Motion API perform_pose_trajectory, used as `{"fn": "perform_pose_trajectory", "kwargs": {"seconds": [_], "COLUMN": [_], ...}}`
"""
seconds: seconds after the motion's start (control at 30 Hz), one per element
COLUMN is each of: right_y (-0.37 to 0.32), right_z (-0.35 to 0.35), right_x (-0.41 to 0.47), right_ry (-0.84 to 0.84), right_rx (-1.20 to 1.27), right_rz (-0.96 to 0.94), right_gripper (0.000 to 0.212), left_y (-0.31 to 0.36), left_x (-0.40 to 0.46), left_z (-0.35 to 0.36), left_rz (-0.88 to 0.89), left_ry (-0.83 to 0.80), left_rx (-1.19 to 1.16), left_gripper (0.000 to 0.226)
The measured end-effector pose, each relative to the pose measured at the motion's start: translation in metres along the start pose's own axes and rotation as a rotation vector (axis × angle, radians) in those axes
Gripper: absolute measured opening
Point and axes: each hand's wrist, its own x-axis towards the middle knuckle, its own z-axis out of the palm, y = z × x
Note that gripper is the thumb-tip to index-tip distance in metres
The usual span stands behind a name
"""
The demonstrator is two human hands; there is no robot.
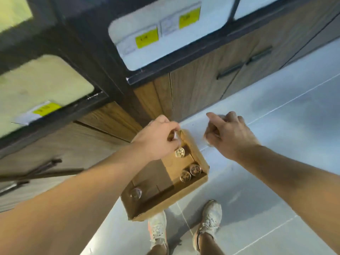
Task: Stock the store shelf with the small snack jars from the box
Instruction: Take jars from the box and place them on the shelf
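Left hand pinching a clear snack jar above the box's far corner, ready for shelving; right hand curled, empty.

No writing can be read here. Three yellow price tags sit on white label cards at the shelf edges, each carrying dark printed figures, but motion blur smears them past reading. The cardboard box shows no print.
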Motion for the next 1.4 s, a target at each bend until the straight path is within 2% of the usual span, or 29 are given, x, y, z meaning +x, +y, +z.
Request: {"fn": "perform_pose_trajectory", "kwargs": {"seconds": [0.13, 0.23, 0.5, 0.73, 0.87, 1.03, 1.17, 1.3, 1.4], "right_y": [0.007, 0.011, 0.009, 0.012, 0.026, 0.047, 0.055, 0.050, 0.043], "right_z": [-0.086, -0.155, -0.352, -0.482, -0.524, -0.553, -0.561, -0.558, -0.547], "right_x": [-0.042, -0.075, -0.166, -0.240, -0.278, -0.321, -0.356, -0.394, -0.421], "right_ry": [0.050, 0.051, 0.215, 0.358, 0.421, 0.478, 0.504, 0.540, 0.568], "right_rx": [-0.007, -0.016, -0.026, 0.014, 0.053, 0.046, 0.065, 0.061, 0.099], "right_rz": [0.033, 0.081, 0.141, 0.173, 0.221, 0.309, 0.383, 0.430, 0.473], "right_gripper": [0.058, 0.047, 0.057, 0.049, 0.047, 0.060, 0.062, 0.055, 0.059], "left_y": [0.069, 0.119, 0.248, 0.349, 0.403, 0.449, 0.475, 0.490, 0.496], "left_x": [-0.025, -0.047, -0.114, -0.164, -0.183, -0.189, -0.201, -0.214, -0.228], "left_z": [-0.054, -0.096, -0.259, -0.375, -0.405, -0.414, -0.413, -0.410, -0.404], "left_rz": [0.051, 0.110, 0.238, 0.389, 0.493, 0.613, 0.679, 0.753, 0.810], "left_ry": [0.033, 0.049, 0.203, 0.322, 0.342, 0.340, 0.337, 0.355, 0.336], "left_rx": [0.017, 0.033, 0.079, 0.120, 0.189, 0.241, 0.263, 0.273, 0.276], "left_gripper": [0.043, 0.047, 0.065, 0.042, 0.026, 0.038, 0.043, 0.044, 0.044]}}
